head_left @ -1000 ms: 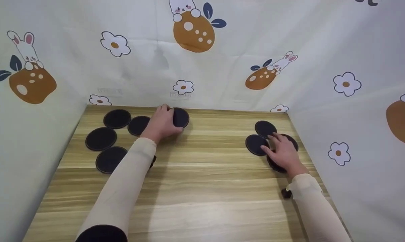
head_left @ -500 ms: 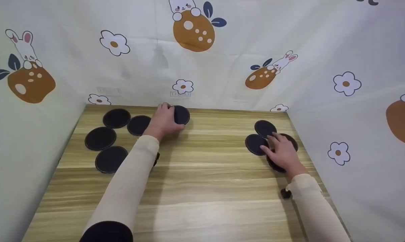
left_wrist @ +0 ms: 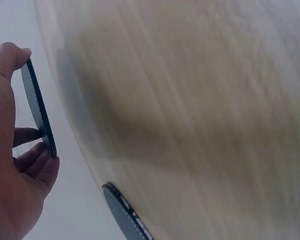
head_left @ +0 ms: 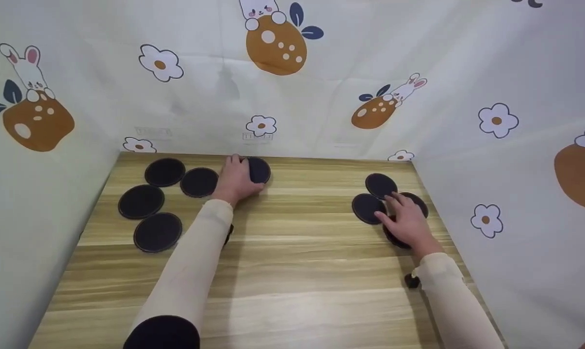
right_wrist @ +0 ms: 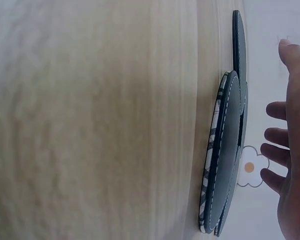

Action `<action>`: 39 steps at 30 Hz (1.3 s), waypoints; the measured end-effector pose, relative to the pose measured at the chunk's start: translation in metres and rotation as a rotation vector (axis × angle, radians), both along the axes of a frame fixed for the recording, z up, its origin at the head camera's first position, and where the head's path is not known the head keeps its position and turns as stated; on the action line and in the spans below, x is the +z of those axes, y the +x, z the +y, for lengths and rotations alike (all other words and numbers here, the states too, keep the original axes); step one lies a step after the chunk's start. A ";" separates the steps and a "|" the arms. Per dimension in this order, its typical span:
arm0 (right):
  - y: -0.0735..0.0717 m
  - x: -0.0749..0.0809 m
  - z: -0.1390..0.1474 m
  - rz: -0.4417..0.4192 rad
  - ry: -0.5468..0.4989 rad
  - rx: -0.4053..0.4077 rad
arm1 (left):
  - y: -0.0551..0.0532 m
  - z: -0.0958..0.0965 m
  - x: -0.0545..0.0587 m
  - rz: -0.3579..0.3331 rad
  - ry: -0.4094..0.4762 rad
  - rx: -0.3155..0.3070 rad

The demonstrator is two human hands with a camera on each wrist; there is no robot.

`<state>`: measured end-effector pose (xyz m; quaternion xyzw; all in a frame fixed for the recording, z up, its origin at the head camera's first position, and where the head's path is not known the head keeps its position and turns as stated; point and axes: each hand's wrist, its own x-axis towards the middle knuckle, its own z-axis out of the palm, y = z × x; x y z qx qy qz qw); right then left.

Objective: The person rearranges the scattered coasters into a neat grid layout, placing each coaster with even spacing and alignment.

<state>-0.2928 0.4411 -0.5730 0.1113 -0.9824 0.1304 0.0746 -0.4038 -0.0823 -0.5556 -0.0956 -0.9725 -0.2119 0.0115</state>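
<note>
My left hand [head_left: 236,182] pinches a round black coaster [head_left: 260,170] by its edge near the table's back edge. In the left wrist view, thumb and fingers grip opposite sides of this coaster [left_wrist: 36,102], which is off the table. My right hand [head_left: 409,223] hovers with spread fingers over a cluster of black coasters, among them one at the back [head_left: 381,185], one at the left [head_left: 368,208] and one at the right [head_left: 415,204]. The right wrist view shows a gap between the fingers and the stitched coaster [right_wrist: 225,155] below, whose side has a patterned strip.
Several black coasters lie flat at the left of the wooden table [head_left: 292,271], including one [head_left: 157,232] by the left forearm. Printed fabric walls [head_left: 316,97] rise around the back and sides. A small black object [head_left: 412,280] sits at the right cuff.
My left forearm has swung slightly to the right, while its hand and the coaster stay nearly in place. The right hand has not visibly moved. The head view has shifted a little.
</note>
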 end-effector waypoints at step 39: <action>0.007 0.000 0.001 0.049 -0.011 0.016 | -0.010 -0.003 -0.023 -0.139 -0.016 0.004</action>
